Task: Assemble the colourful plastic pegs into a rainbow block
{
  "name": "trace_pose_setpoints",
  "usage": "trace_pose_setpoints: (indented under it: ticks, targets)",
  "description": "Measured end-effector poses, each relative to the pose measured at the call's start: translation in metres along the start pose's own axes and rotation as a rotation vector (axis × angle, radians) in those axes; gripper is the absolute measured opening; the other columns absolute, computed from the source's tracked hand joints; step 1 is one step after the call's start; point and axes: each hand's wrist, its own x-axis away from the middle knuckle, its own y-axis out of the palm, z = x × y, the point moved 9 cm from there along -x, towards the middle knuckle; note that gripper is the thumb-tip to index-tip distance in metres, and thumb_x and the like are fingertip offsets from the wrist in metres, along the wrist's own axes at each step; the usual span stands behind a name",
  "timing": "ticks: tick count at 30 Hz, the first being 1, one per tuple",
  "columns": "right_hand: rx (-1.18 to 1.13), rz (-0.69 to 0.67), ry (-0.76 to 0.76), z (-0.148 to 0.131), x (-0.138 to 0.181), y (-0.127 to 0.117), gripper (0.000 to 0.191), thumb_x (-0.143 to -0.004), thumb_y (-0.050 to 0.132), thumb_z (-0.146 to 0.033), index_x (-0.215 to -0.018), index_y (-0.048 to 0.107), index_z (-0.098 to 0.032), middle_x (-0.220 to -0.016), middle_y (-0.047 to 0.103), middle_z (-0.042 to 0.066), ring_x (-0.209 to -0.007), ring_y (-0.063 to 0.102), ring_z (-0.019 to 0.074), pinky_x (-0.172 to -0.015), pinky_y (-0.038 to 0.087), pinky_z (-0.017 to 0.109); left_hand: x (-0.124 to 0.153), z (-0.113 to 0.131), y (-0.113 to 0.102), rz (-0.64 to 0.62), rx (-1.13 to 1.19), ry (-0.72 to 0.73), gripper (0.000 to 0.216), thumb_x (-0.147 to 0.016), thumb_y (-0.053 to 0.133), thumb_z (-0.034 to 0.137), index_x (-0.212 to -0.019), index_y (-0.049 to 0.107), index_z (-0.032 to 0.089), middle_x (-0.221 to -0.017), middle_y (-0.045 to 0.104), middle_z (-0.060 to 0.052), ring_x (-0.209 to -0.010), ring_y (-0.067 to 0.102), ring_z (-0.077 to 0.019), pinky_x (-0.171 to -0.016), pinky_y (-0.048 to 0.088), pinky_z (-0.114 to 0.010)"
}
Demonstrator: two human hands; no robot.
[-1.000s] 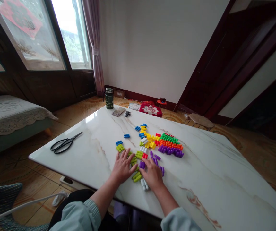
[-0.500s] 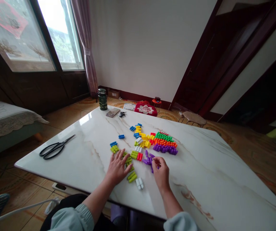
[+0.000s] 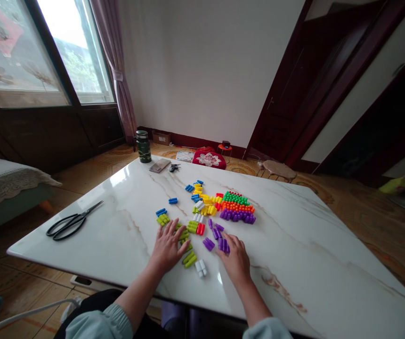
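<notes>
My left hand (image 3: 167,248) lies with fingers spread over several lime-green capsule-shaped plastic pieces (image 3: 186,242), part of which it hides. My right hand (image 3: 236,258) has its thumb and fingers around a small cluster of purple capsule-shaped pieces (image 3: 223,245) on the table. More loose purple pieces (image 3: 208,244) lie just left of it. Between the hands are a lime-green group (image 3: 192,227) and a red pair (image 3: 200,229). A white group (image 3: 200,268) sits nearer the front edge. Beyond the right hand stand rows of purple (image 3: 238,216), orange (image 3: 237,207) and green pieces (image 3: 238,197).
Black-handled scissors (image 3: 71,223) lie on the left of the marble-patterned table (image 3: 117,245). A dark green bottle (image 3: 143,147), a phone (image 3: 159,165) and keys (image 3: 174,167) are at the far edge. Yellow (image 3: 207,209) and blue pieces (image 3: 173,201) lie farther back.
My right hand has lowered from a pinch above the purple pile to around a purple cluster. The purple pieces are now more spread apart. The left hand stays over the lime-green pieces.
</notes>
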Motion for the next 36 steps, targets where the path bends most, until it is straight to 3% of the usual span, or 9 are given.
trace_pose_setpoints:
  ticks: [4,8,10,13,16,19,26,32,36]
  targets:
    - [0.014,-0.022,-0.062,-0.003,0.003,0.004,0.04,-0.077,0.065,-0.02,-0.117,0.063,-0.022,-0.109,0.064,0.007,-0.099,0.061,0.0239,-0.086,0.051,0.034,0.0,-0.001,0.0,0.012,0.006,0.004,0.05,-0.09,0.044,0.054,-0.13,0.058,0.026,-0.149,0.041,-0.009,-0.136,0.037,-0.0326,-0.113,0.023,-0.055]
    - [-0.011,0.066,-0.105,0.003,0.01,0.0,0.028,-0.085,0.058,-0.031,-0.109,0.064,-0.02,-0.098,0.064,0.009,-0.089,0.064,0.0229,-0.079,0.053,0.034,0.0,-0.001,0.002,-0.004,-0.012,0.007,0.051,-0.091,0.042,0.053,-0.131,0.056,0.026,-0.15,0.039,-0.011,-0.137,0.036,-0.0321,-0.113,0.023,-0.056]
    - [-0.1,0.099,-0.109,0.011,0.011,-0.002,0.029,-0.091,0.049,-0.038,-0.106,0.065,-0.019,-0.094,0.066,0.009,-0.086,0.065,0.0217,-0.077,0.052,0.032,-0.001,-0.001,0.003,-0.009,-0.018,0.007,0.051,-0.091,0.042,0.053,-0.132,0.056,0.026,-0.151,0.039,-0.011,-0.137,0.035,-0.0318,-0.112,0.023,-0.056]
    - [-0.266,0.146,0.012,0.036,0.001,-0.01,0.038,-0.095,0.039,-0.045,-0.1,0.064,-0.017,-0.083,0.07,0.008,-0.073,0.066,0.0191,-0.067,0.051,0.028,-0.001,-0.002,0.006,-0.009,-0.021,0.008,0.051,-0.091,0.042,0.053,-0.132,0.056,0.026,-0.151,0.039,-0.011,-0.137,0.036,-0.0316,-0.113,0.022,-0.056]
    - [-0.318,0.257,0.102,0.057,-0.018,-0.029,0.043,-0.092,0.041,-0.051,-0.097,0.065,-0.016,-0.079,0.071,0.008,-0.068,0.065,0.0193,-0.064,0.05,0.027,-0.001,-0.003,0.007,-0.007,-0.018,0.012,0.051,-0.091,0.042,0.053,-0.132,0.056,0.026,-0.151,0.039,-0.011,-0.137,0.036,-0.0319,-0.113,0.022,-0.056]
    - [-0.256,0.341,0.054,0.065,-0.036,-0.043,0.043,-0.089,0.045,-0.052,-0.095,0.068,-0.016,-0.088,0.07,0.011,-0.079,0.065,0.0214,-0.072,0.049,0.03,-0.001,-0.003,0.006,0.011,-0.005,0.016,0.051,-0.09,0.043,0.053,-0.132,0.057,0.027,-0.15,0.039,-0.01,-0.137,0.036,-0.0323,-0.113,0.023,-0.056]
    - [-0.193,0.28,0.078,0.095,-0.047,-0.017,0.032,-0.081,0.048,-0.034,-0.099,0.067,-0.017,-0.097,0.067,0.012,-0.089,0.063,0.0239,-0.08,0.048,0.035,0.0,-0.005,0.007,0.022,0.003,0.015,0.05,-0.09,0.045,0.053,-0.131,0.057,0.027,-0.15,0.041,-0.009,-0.136,0.037,-0.0323,-0.112,0.024,-0.054]
    - [-0.093,0.284,0.244,0.114,-0.053,-0.016,0.032,-0.076,0.051,-0.031,-0.102,0.064,-0.016,-0.096,0.068,0.011,-0.081,0.062,0.023,-0.072,0.046,0.033,-0.001,-0.004,0.005,0.015,-0.006,0.016,0.05,-0.09,0.044,0.053,-0.131,0.058,0.027,-0.15,0.041,-0.009,-0.135,0.038,-0.0318,-0.113,0.024,-0.053]
    - [-0.085,0.308,0.258,0.117,-0.059,-0.02,0.029,-0.075,0.051,-0.03,-0.098,0.064,-0.017,-0.093,0.068,0.009,-0.078,0.061,0.0219,-0.069,0.045,0.031,-0.001,-0.003,0.003,0.028,0.007,0.022,0.049,-0.089,0.047,0.051,-0.129,0.059,0.026,-0.149,0.042,-0.009,-0.135,0.038,-0.0326,-0.112,0.024,-0.054]
